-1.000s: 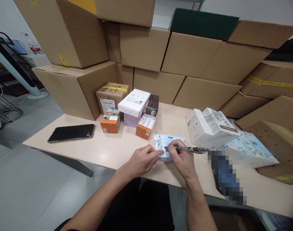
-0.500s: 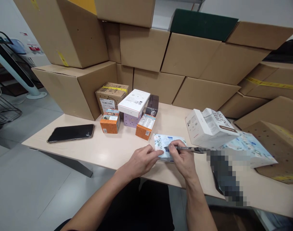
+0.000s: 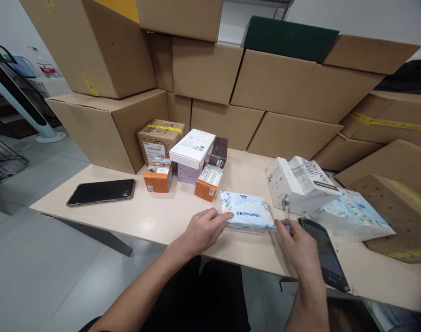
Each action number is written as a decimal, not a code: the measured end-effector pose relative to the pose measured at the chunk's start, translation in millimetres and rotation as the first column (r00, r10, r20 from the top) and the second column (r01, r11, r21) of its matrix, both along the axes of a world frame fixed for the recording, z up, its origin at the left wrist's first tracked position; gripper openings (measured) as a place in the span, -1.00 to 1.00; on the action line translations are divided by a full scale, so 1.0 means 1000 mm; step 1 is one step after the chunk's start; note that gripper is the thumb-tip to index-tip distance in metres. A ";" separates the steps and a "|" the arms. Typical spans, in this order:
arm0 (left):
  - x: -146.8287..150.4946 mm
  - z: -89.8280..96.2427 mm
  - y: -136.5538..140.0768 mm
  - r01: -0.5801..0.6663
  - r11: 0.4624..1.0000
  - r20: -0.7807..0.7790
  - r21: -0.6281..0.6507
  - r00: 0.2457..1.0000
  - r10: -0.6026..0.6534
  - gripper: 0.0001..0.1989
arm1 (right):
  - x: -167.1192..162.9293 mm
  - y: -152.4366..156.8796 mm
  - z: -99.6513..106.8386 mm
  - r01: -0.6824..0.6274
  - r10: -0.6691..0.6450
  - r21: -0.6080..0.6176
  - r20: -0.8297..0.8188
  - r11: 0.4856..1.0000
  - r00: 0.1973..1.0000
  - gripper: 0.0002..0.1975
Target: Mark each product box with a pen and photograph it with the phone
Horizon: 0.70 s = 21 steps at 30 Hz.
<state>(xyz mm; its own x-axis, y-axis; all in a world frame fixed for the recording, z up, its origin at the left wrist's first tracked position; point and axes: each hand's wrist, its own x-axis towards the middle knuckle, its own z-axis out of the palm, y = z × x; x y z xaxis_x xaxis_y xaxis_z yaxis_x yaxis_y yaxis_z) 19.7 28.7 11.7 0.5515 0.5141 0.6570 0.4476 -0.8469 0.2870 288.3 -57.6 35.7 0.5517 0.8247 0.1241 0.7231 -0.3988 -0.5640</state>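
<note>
A pale blue and white pack of tissues (image 3: pixel 246 210) with "Manhua" printed in blue lies flat near the table's front edge. My left hand (image 3: pixel 205 230) grips its near left corner, the thumb on top and the other fingers curled against the side. Off the pack's right end, my right hand (image 3: pixel 298 244) is closed around a pen (image 3: pixel 287 211), which points upward and is partly hidden by the fingers. Just right of that hand lies a dark tablet-like device (image 3: pixel 324 253).
Two orange boxes (image 3: pixel 207 184), a white box (image 3: pixel 192 146) on a purple box (image 3: pixel 188 173), and a dark box (image 3: pixel 218 152) stand behind the pack. A phone (image 3: pixel 101 192) lies left. White cartons (image 3: pixel 289 186) and another tissue pack (image 3: pixel 360 212) sit right. Stacked cardboard boxes (image 3: pixel 220 124) wall the back.
My right hand has moved right, off the top of the tissue pack, taking the pen with it; the pen has swung upright. My left hand stays at the pack's corner.
</note>
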 end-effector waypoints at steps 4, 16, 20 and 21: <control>-0.001 0.000 0.000 0.031 0.999 -0.003 -0.015 1.000 -0.031 -0.70 | 0.003 0.008 -0.014 -0.003 0.032 -0.200 0.140 0.980 0.990 -0.62; 0.004 -0.001 0.001 -0.050 0.997 0.004 0.058 0.999 0.050 -0.67 | -0.006 -0.029 -0.012 0.321 -0.365 0.176 0.398 0.931 0.841 -0.23; 0.002 0.004 -0.003 0.014 0.987 0.091 0.157 0.995 -0.029 -0.63 | 0.013 -0.059 -0.005 0.481 -0.414 -0.149 0.334 0.864 0.847 -0.01; 0.002 0.006 -0.004 0.036 0.986 0.117 0.165 0.992 -0.055 -0.67 | 0.019 -0.063 -0.005 0.483 -0.410 -0.239 0.298 0.843 0.862 0.04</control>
<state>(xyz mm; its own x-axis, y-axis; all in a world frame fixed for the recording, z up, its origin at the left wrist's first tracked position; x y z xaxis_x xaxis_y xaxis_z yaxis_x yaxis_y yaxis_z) 21.5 24.8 17.2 0.4837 0.3710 0.7927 0.3781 -0.9054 0.1931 307.1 -120.2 30.8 0.8549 0.5123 0.0822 0.5173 -0.8294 -0.2110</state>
